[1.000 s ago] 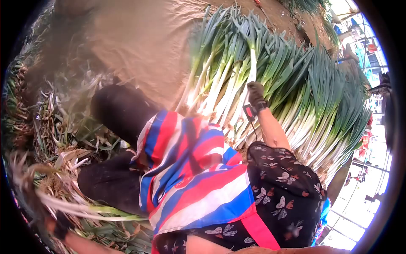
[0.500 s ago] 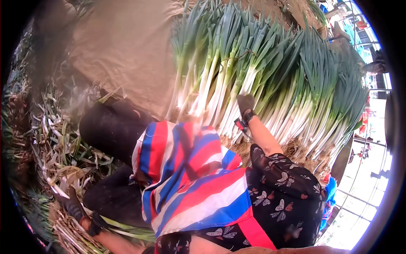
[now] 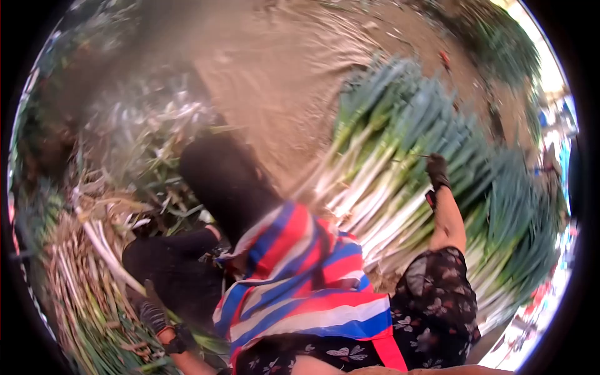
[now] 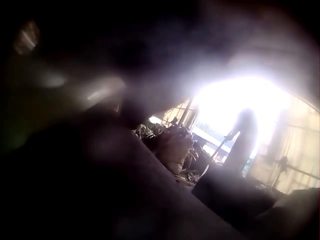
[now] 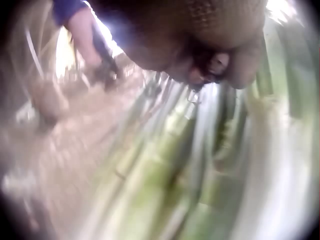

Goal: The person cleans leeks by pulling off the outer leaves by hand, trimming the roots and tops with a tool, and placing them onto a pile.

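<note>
At lower left in the head view, my gloved left hand (image 3: 150, 314) grips a leek (image 3: 107, 249) whose white stalk slants up and left, its green leaves trailing toward my lap. The left wrist view is dark and blurred, so that grip is hidden there. My gloved right hand (image 3: 437, 170) is over the green tops of a wide row of leeks (image 3: 375, 187), fingers curled. A thin dark strand (image 3: 420, 155) runs left from its fingertips across the leaves. In the right wrist view, the curled glove (image 5: 225, 30) hangs close above green and white stalks.
A heap of peeled leaves and trimmings (image 3: 150, 169) lies beyond my knees. Untrimmed leeks (image 3: 81, 287) are piled at left. Brown ground sheet (image 3: 262, 81) stretches ahead, and more leeks (image 3: 509, 50) lie at far right. My striped apron (image 3: 306, 275) covers my lap.
My left hand has come in from the far left edge toward my knee with the leek. My right hand has moved from the white stalks up to the leafy tops. The head view has shifted.
</note>
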A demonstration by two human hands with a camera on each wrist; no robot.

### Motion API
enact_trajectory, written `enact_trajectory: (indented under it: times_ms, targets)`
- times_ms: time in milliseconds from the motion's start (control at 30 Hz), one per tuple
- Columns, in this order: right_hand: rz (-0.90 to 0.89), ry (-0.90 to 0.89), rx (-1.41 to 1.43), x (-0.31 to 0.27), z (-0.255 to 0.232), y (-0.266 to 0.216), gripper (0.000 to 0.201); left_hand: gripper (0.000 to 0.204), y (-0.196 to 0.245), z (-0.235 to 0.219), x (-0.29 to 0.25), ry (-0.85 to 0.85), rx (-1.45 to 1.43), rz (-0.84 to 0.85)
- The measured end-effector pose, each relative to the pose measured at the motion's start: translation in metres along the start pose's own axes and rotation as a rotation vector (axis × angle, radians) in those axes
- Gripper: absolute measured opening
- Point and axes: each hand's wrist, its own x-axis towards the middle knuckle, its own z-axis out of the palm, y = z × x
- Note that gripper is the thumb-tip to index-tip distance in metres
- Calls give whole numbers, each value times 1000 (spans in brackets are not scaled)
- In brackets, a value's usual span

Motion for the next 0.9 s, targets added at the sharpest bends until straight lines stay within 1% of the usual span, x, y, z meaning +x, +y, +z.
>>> enact_trajectory:
  times_ms: [33,67,100,133,167,200,233,267,300,333,367,400,433,500,533,567,600,667,700,733,767,800,833,867,900]
  targets:
    - [-187,225,679,32,23,52,24,67,-8,-3,-12,-14,-114,-12]
    - [-181,394,980,5,-30,18,20,66,-15,-1,-22,-27,-229,-16]
    - [-225,579,1258,-24,-89,-21,18,65,-19,1,-34,-39,-352,-15]
    - [-97,716,1137,-26,-111,-18,20,62,-5,-14,-41,-146,-212,-130]
    - [116,700,1280,-39,-153,-32,21,51,-38,19,-44,-35,-296,-86]
    - [254,781,1332,-53,-185,-51,20,44,-43,21,-49,-137,-447,-171]
    - [297,787,1257,-54,-195,-48,21,37,-47,21,-54,-233,-597,-259]
    - [274,761,1372,-36,-185,-27,21,30,-55,24,-58,-143,-222,-65]
    - [250,718,1489,-13,-168,-16,21,32,-59,32,-58,-236,-596,-254]
    - [251,698,1493,-16,-176,-59,22,33,-35,11,-56,-283,-427,-298]
    - [251,666,1494,-34,-204,-125,23,33,-32,6,-57,-248,-483,-217]
    - [191,555,1575,-38,-211,-180,25,35,-65,36,-62,-225,-689,-187]
    - [139,437,1648,-41,-217,-234,30,31,-62,37,-63,-226,-882,-208]
    - [-572,-35,1520,-58,-205,-344,46,25,-67,48,-65,-171,-854,-157]
    - [-834,-260,1228,-111,-238,-413,61,24,-73,54,-62,-202,-850,-200]
    - [-1211,-17,866,-186,-287,-473,69,24,-68,40,-62,-236,-784,-205]
    - [-1287,81,876,-199,-292,-502,67,24,-61,27,-62,-272,-721,-203]
    - [-1422,299,886,-224,-300,-561,63,25,-64,31,-66,-304,-657,-191]
    - [-1463,307,859,-240,-303,-580,59,26,-72,35,-70,-322,-630,-191]
    - [-1504,314,832,-255,-306,-599,55,27,-82,37,-76,-253,-803,-125]
    - [-1565,246,848,-272,-311,-614,55,28,-90,37,-82,-178,-969,-49]
    - [-1650,54,888,-293,-314,-624,55,30,-89,16,-86,-277,-1210,-145]
    - [-1729,-201,928,-315,-317,-632,54,32,-90,-2,-90,-276,-1297,-202]
    - [-1772,-449,952,-336,-319,-638,54,34,-92,-17,-94,-278,-1385,-252]
    - [-1792,-562,940,-354,-321,-644,53,35,-92,-29,-98,-286,-1472,-298]
